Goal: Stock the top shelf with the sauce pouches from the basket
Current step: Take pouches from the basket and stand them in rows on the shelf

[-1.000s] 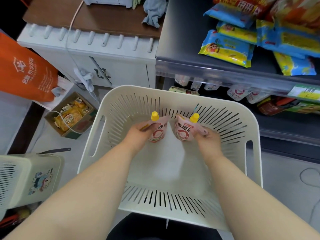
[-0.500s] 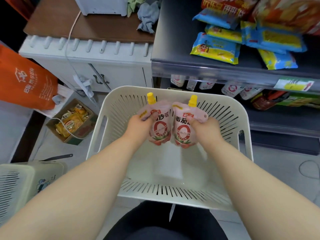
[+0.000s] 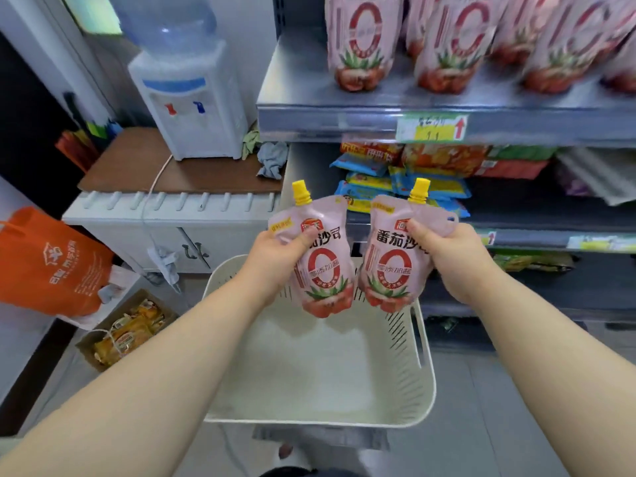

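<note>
Pink foil, yellow caps: two sauce pouches are held upright, side by side, above the far rim of the basket (image 3: 425,366).

Head view. The left hand (image 3: 275,261) is closed around the upper left edge of the left pouch (image 3: 318,270), thumb pressed across its front just under the label. The right hand (image 3: 447,259) grips the upper right corner of the right pouch (image 3: 392,266) in the same way, thumb on the front, fingers wrapped behind. The pouches nearly touch at their lower bulges; whether they actually touch, I cannot tell.

Change noted: a second ago both pouches were low inside the basket, against its far wall; half a second ago they were at rim height. Now they are clear of the rim, and the view has tilted up so the top shelf (image 3: 344,115) comes into frame, far and above the hands. A row of stocked pouches (image 3: 444,46) of the same design already stands there, blurred by the motion. The basket floor shows bare white plastic; no other pouch is visible in it.

Judgement: pick is done, lift under way. These appear to be the last two. What remains is the raise to shelf height and standing both upright; the free shelf surface lies in front of the standing row and to its left.
</note>
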`<state>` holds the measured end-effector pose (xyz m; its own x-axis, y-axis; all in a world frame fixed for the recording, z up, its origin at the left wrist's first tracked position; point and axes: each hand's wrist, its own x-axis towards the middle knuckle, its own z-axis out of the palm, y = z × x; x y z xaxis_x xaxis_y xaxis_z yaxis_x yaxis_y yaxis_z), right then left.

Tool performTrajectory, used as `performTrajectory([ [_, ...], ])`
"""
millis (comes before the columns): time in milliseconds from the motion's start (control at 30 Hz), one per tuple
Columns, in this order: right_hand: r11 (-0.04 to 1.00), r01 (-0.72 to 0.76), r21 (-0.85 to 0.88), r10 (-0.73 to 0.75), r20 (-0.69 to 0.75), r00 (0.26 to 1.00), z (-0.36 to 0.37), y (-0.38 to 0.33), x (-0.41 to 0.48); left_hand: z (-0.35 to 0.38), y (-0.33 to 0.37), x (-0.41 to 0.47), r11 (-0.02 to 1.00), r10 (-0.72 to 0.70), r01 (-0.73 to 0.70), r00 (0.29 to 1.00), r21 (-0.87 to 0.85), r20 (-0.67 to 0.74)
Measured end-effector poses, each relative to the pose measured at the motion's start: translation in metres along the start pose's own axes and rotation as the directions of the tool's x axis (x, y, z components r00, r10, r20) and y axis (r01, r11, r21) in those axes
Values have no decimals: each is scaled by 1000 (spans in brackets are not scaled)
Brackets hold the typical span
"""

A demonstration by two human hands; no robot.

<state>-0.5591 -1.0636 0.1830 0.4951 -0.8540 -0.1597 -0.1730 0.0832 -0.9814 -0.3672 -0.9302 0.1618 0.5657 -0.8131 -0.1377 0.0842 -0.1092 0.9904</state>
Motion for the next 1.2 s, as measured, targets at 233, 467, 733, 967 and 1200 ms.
performTrajectory([
  [233, 981, 193, -7, -192, -105, 976, -95, -60, -26, 92, 76, -12, 983, 184, -182, 976, -29, 120],
  [467, 945, 323, 50, -315, -123, 941, -216, -105, -63, 210, 133, -36, 943, 330, -306, 899, -127, 287],
  [733, 927, 369, 65, -351, -195, 916, -333, -131, -99, 337, 166, -57, 925, 360, -285, 871, -251, 335],
  [967, 919, 393, 31, -372, -262, 891, -391, -136, -120, 401, 187, -67, 925, 373, -297, 828, -238, 419],
  [1200, 912, 410, 29, -384, -291, 876, -422, -139, -111, 435, 198, -60, 918, 395, -334, 801, -213, 449],
])
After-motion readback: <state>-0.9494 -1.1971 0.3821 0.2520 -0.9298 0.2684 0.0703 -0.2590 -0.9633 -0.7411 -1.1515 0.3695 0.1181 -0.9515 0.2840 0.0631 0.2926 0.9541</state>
